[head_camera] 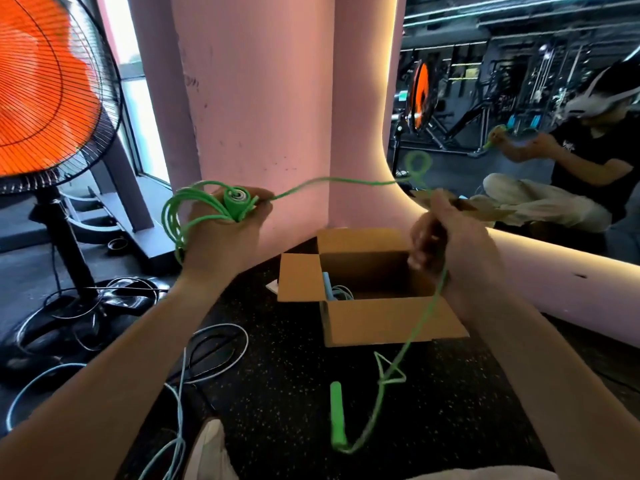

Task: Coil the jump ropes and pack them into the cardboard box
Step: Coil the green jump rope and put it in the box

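Observation:
My left hand (228, 233) grips one green handle (236, 201) of the green jump rope (332, 181) together with several coiled loops that hang over the hand. The rope runs right to my right hand (446, 244), which is closed on the cord above the box. From there the cord drops to the floor, kinks, and ends at the second green handle (336, 415). The open cardboard box (381, 320) stands on the dark floor and holds a coiled light-blue rope (334, 289).
A light-blue rope (180, 393) and a black rope (207, 351) lie loose on the floor at lower left. An orange floor fan (45, 98) stands at left with cables at its base. A pink pillar and a wall mirror rise behind the box.

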The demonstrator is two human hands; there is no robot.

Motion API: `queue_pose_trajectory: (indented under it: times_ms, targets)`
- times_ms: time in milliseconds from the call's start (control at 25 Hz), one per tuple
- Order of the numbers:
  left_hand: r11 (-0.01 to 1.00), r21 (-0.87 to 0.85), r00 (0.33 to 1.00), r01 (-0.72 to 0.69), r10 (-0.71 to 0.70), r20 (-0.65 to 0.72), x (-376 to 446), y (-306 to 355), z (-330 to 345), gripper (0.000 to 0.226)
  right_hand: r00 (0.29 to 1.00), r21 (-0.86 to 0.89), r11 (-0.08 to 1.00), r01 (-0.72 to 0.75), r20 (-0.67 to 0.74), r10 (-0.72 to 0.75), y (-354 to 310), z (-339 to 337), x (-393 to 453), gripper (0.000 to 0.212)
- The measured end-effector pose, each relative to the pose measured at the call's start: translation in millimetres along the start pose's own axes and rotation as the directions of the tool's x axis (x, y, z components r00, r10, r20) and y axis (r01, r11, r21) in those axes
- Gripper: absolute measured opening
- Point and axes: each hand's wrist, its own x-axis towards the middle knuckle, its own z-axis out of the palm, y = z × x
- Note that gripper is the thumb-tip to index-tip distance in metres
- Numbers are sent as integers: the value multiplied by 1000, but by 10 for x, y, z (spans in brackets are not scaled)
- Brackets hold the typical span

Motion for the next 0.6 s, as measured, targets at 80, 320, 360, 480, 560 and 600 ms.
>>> queue_pose_trajectory:
  times_ms: [80, 320, 360, 480, 560, 600]
  targets:
    - [998, -53, 1000, -16, 16, -14, 59, 7, -81, 24, 988, -143, 990, 16, -149, -38, -31, -104, 93, 63]
    - [991, -41, 991, -130, 131, 37, 37, 48, -67, 18, 995, -716, 696, -58, -96, -16, 44, -220, 161, 67]
    - [991, -34, 991, -127, 129, 39, 47, 56, -65, 19, 996, -721, 690, -65, -90, -1, 56, -255, 175, 61]
    - [995, -2, 995, -100, 100, 4, 111, 84, -80, 24, 995, -633, 774, 6, -76, -70, 9, -351, 212, 49]
    - [997, 13, 997, -75, 75, -22, 139, 123, -78, 27, 993, -578, 814, 65, -42, -110, -38, -319, 224, 44]
    - [998, 23, 998, -53, 54, -19, 140, 132, -54, 26, 994, -528, 845, 87, -15, -112, -40, -275, 223, 41]
